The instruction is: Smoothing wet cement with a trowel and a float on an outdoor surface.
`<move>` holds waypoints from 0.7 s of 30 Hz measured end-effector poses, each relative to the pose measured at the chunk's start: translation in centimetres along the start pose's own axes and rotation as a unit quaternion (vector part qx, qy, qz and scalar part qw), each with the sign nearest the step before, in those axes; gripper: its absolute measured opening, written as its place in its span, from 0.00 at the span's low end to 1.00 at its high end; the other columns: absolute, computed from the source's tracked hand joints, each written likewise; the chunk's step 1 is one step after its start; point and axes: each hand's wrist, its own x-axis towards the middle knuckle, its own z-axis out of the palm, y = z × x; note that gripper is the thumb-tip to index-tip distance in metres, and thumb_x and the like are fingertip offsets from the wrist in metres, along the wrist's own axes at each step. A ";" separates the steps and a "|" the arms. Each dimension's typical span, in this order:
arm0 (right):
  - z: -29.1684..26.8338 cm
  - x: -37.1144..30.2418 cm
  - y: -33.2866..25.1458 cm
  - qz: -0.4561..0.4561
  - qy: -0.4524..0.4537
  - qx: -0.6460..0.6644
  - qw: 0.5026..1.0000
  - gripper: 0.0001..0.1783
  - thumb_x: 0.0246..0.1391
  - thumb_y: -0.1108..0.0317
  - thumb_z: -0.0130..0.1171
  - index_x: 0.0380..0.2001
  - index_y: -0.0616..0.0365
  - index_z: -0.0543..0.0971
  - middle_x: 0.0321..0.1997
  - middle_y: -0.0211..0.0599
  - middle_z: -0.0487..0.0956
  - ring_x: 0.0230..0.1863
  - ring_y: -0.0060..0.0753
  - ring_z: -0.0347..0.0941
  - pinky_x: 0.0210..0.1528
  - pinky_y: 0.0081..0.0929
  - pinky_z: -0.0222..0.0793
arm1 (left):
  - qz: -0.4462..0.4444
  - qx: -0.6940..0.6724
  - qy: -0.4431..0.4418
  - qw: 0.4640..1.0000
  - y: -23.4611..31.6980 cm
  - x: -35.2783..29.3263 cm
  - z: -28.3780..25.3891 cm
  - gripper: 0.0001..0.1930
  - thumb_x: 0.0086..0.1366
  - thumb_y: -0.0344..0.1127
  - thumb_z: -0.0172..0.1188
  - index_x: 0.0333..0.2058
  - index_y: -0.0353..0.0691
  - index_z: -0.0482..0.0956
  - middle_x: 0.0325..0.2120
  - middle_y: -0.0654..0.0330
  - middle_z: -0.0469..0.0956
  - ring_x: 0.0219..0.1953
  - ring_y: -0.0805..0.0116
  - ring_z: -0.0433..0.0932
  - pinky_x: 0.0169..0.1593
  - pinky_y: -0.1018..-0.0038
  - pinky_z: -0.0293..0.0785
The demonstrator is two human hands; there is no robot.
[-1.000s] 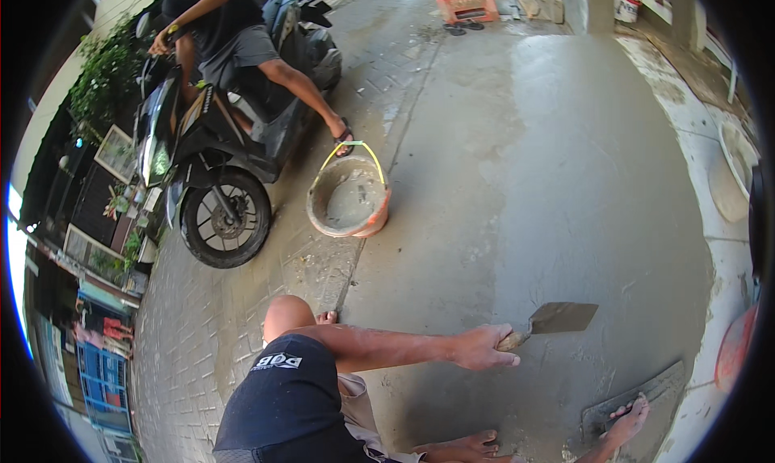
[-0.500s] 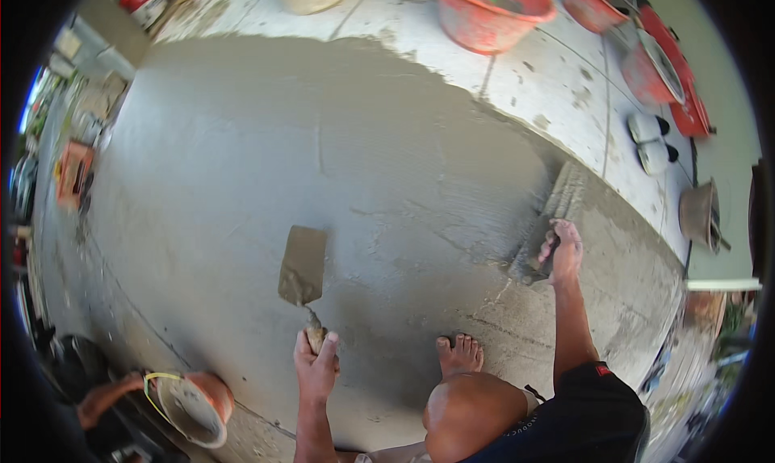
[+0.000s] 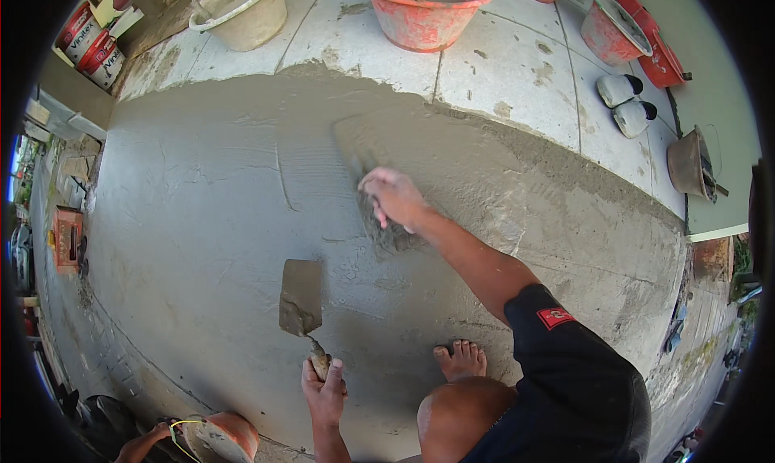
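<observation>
My left hand [image 3: 326, 390] is closed round the wooden handle of a trowel [image 3: 300, 295], its flat square blade coated in wet mortar and held over the floor. Farther out, my right hand [image 3: 391, 198] grips a long plastering float [image 3: 355, 152], which lies on the wet grey mortar [image 3: 202, 196]. Motion blurs the float and the fingers somewhat, and its handle is mostly hidden under the hand. Fine ridges and ragged lumps mark the mortar around the float. My bare foot [image 3: 461, 360] rests on the mortar at the near side.
White tiles [image 3: 525, 83] border the mortar at the far side, bearing a red bucket [image 3: 428, 15], a beige bucket [image 3: 246, 15] and a pair of shoes [image 3: 626, 104]. Another person's hand [image 3: 165, 431] is by an orange bucket [image 3: 226, 437] at lower left. An orange crate [image 3: 69, 238] stands at left.
My right hand has swept the float leftward across the mortar, from the right side to the middle. The trowel in my left hand stays nearly in place. The view has shifted somewhat.
</observation>
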 end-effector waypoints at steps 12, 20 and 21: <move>-9.5 -1.3 -5.9 -0.028 0.123 -0.342 0.931 0.15 0.64 0.62 0.48 0.37 0.60 0.79 0.18 0.35 0.76 0.14 0.26 0.72 0.20 0.32 0.71 | 0.017 -0.001 -0.007 1.000 0.7 0.8 0.8 0.12 0.67 0.36 0.64 0.34 0.43 0.68 0.19 0.70 0.67 0.15 0.83 0.64 0.16 0.81 0.64; -20.7 -11.3 -4.6 -0.028 0.237 -0.182 0.954 0.11 0.64 0.68 0.49 0.39 0.64 0.78 0.21 0.29 0.70 0.14 0.20 0.67 0.15 0.22 0.63 | 0.013 0.010 -0.030 0.999 0.6 0.0 2.4 0.13 0.66 0.36 0.66 0.35 0.43 0.67 0.20 0.69 0.67 0.15 0.82 0.64 0.17 0.81 0.64; -21.0 -13.2 -4.2 -0.022 0.225 -0.178 0.958 0.10 0.64 0.69 0.49 0.38 0.64 0.77 0.21 0.29 0.69 0.14 0.20 0.67 0.15 0.22 0.62 | 0.011 0.010 -0.024 1.000 0.6 0.1 2.6 0.13 0.66 0.36 0.66 0.35 0.43 0.67 0.20 0.69 0.67 0.15 0.82 0.64 0.17 0.81 0.64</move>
